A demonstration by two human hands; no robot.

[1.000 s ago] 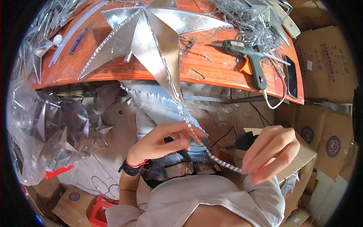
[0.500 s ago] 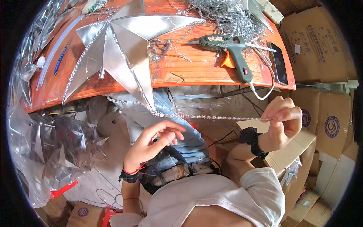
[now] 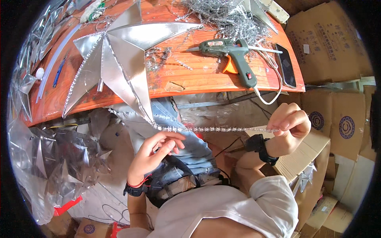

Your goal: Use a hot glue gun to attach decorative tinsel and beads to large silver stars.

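A big silver foil star lies on the orange wooden table, one point hanging over the near edge. A clear beaded trim strip runs from that point out to the right, stretched level. My right hand pinches the strip's far end, fingers closed on it. My left hand hovers just under the strip near the star's tip, fingers loosely spread and holding nothing.
A green glue gun with a white cord and a dark phone lie on the table's right side. Silver tinsel is piled at the back. Bagged foil stars sit on my left, cardboard boxes on my right.
My right hand has pulled the beaded strip out to the right and upward until it is taut and level. My left hand has let go of the strip and stays below it.
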